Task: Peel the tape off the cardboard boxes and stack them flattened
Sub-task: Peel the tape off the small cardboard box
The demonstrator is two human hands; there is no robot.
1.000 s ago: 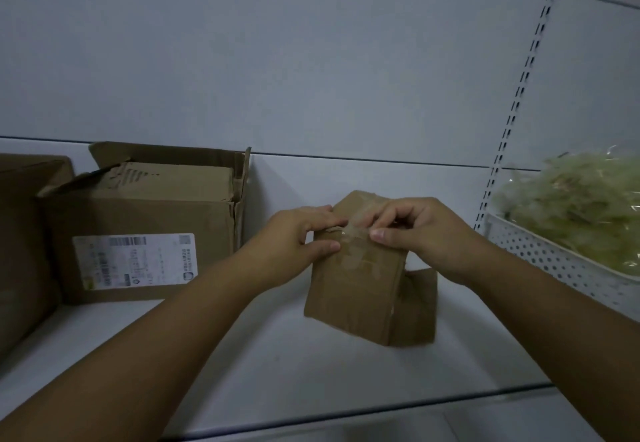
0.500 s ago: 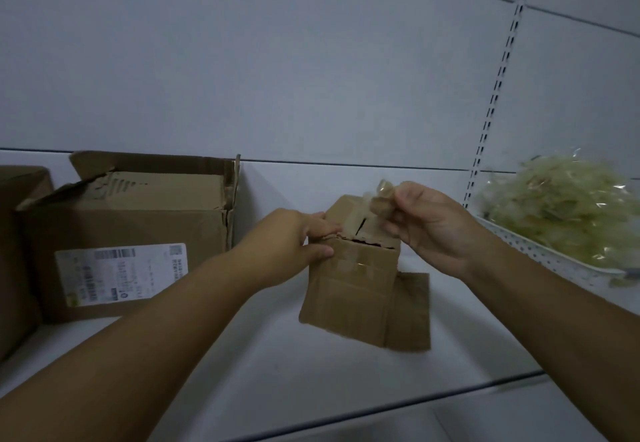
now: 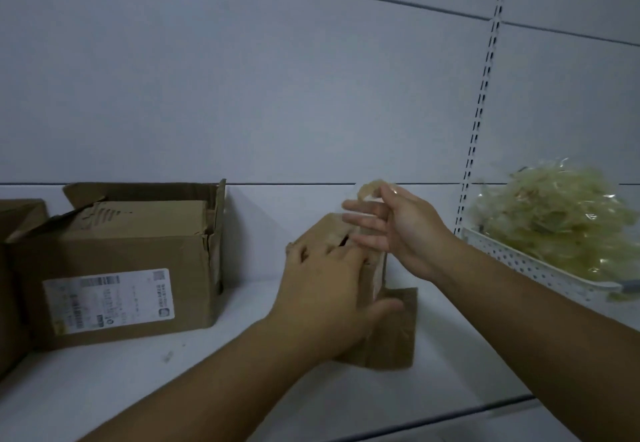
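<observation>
Your left hand (image 3: 325, 289) lies over the small cardboard box (image 3: 325, 232) that stands on the white shelf (image 3: 173, 393). Its fingers are curled over the box's top edge and its thumb is spread across the near face, so it holds the box in place. The hand is blurred, so how tightly it grips cannot be told. A slit shows dark in the top of the box, just beyond your fingertips, and a loose flap (image 3: 394, 331) sticks out at the box's lower right, down against the shelf. Your right hand (image 3: 401, 234) is raised just above and to the right of the box and is not touching it. Thumb and forefinger pinch a crumpled scrap of clear tape (image 3: 369, 188), while the other fingers reach out straight toward the left. To the left, well apart from the small box, stands a larger cardboard box (image 3: 138, 251) with its top flaps up and a white shipping label (image 3: 107, 299) on its near side. Part of another brown box (image 3: 14, 268) shows at the frame's left edge. On the right, a white perforated tray (image 3: 519, 263) holds a heap of crumpled yellowish tape (image 3: 554, 220).
</observation>
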